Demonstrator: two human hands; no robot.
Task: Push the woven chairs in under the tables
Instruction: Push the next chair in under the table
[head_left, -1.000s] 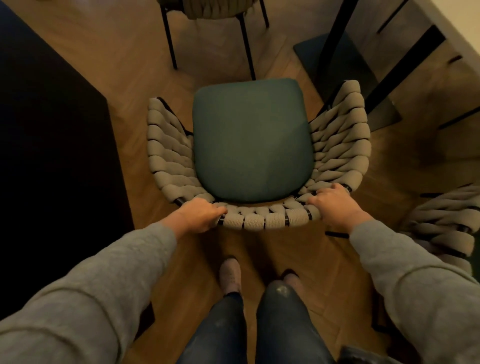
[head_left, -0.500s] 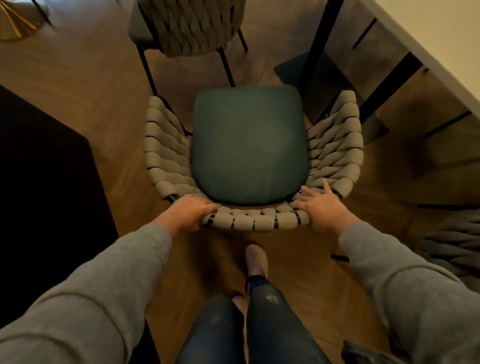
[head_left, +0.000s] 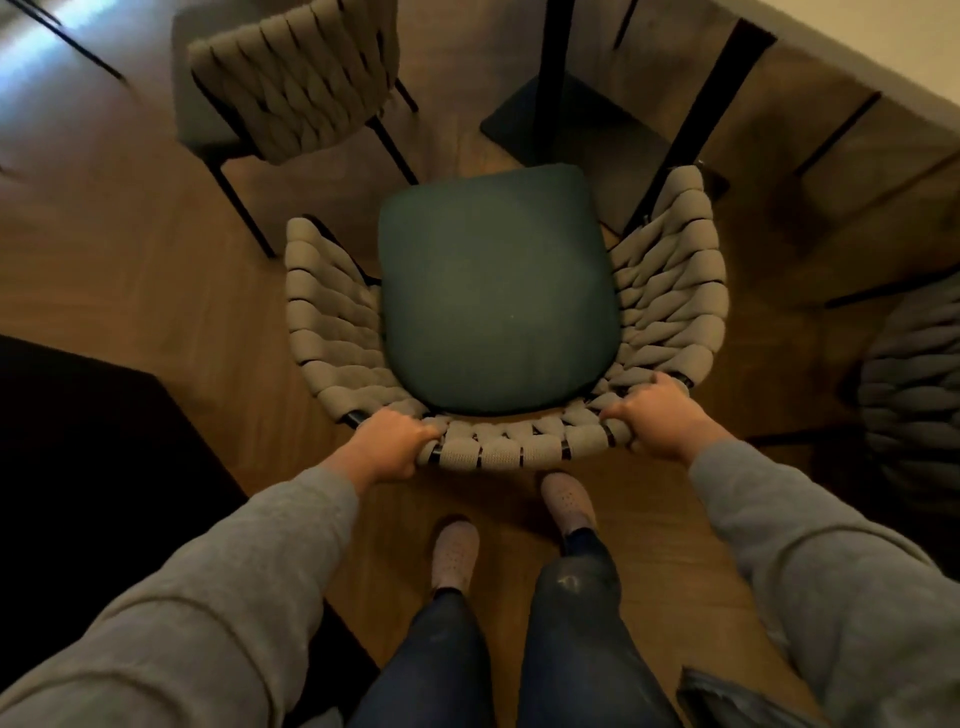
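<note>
A woven chair (head_left: 332, 332) with a grey rope back and a dark green seat cushion stands right below me on the wooden floor. My left hand (head_left: 387, 441) grips the left part of its back rim. My right hand (head_left: 657, 418) grips the right part of the same rim. The chair's front points toward the black legs and base (head_left: 566, 130) of a light-topped table (head_left: 924, 57) at the upper right. The cushion's front edge lies just short of that base.
A second woven chair (head_left: 296, 88) stands at the upper left, its back toward me. A third woven chair (head_left: 919, 384) shows at the right edge. A black table top (head_left: 78, 467) fills the left side. My feet (head_left: 454, 553) stand behind the chair.
The chair has slid forward toward the table base while I stepped after it. My right fingers, briefly spread, have closed on the rim again.
</note>
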